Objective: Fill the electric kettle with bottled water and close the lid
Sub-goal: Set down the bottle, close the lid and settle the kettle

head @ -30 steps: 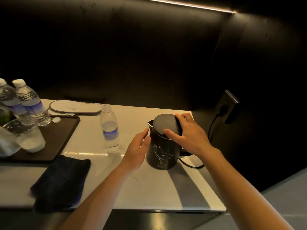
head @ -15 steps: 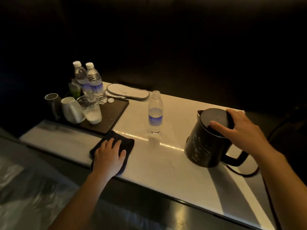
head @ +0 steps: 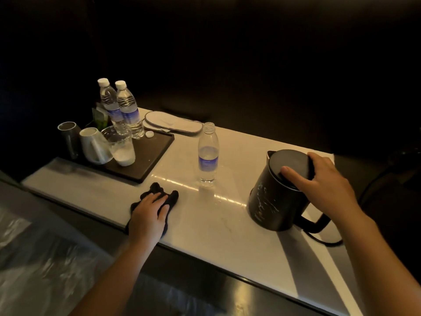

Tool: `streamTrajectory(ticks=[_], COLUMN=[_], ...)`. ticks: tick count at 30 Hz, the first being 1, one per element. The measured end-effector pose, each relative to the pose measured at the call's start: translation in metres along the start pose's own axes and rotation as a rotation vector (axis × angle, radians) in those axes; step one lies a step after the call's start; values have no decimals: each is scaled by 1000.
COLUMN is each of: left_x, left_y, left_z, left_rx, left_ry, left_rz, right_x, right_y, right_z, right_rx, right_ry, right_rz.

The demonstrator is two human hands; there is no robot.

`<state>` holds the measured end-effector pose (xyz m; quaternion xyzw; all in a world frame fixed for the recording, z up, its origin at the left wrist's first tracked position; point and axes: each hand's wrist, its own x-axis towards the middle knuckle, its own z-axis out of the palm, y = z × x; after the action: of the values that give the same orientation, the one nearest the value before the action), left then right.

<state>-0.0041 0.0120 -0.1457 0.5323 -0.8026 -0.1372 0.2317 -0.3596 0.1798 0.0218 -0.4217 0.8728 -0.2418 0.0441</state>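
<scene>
The kettle is set on the counter, its closed lid clasped by the curled right hand. Left of the kettle the uncapped bottle is stood; farther left, a cloth is pressed by the flat left hand.

Dim, warm-toned, black above and behind. Brightest on the counter, with a pale glare streak across its middle. Heavily shadowed beside the kettle, in a broad band toward the near right. Smeared and soft at lower left; slightly bowed by the wide lens.
</scene>
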Motion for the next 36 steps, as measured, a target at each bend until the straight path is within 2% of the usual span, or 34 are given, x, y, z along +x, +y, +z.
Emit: streamTrajectory(ticks=[3,5,10,13,14,16,18,19,22,25,28,33,34,36], left_x=[-16,-24,-33,-35,-37,-41,-41,-39,-32,-26,-23,-11,-13,-23], left_y=[27,55,161,229,249,277,294,297,295,284,273,279,285,302], left_z=[1,1,-13,-13,-9,8,32,44,74,93,102,97,92,75], left_rx=[-125,-326,-1355,-1624,-1638,-1499,-1253,-1158,-1054,-1089,-1138,-1353,-1340,-1209], left_ry=[102,113,-61,-161,-180,-149,-3,70,192,236,184,43,55,161], left_rz=[-22,-75,-548,-513,-435,-194,-11,14,-48,-94,-185,-554,-528,-334], right_x=[-2,-3,-6,-7,-7,-7,-7,-7,-6,-6,-6,-7,-7,-7], right_y=[-1,-1,-5,-7,-7,-8,-8,-7,-4,-2,-1,-1,-1,0], right_z=[2,3,3,0,-1,-4,-5,-4,-4,-3,-2,0,-1,-1], right_rx=[5,-11,-30,-39,-46,-45,-28,-20,-23,-16,-5,-2,-5,-12], right_ry=[2,8,6,8,5,0,1,3,9,17,15,31,33,32], right_rz=[6,13,47,43,40,34,28,23,3,-9,-11,6,6,-2])
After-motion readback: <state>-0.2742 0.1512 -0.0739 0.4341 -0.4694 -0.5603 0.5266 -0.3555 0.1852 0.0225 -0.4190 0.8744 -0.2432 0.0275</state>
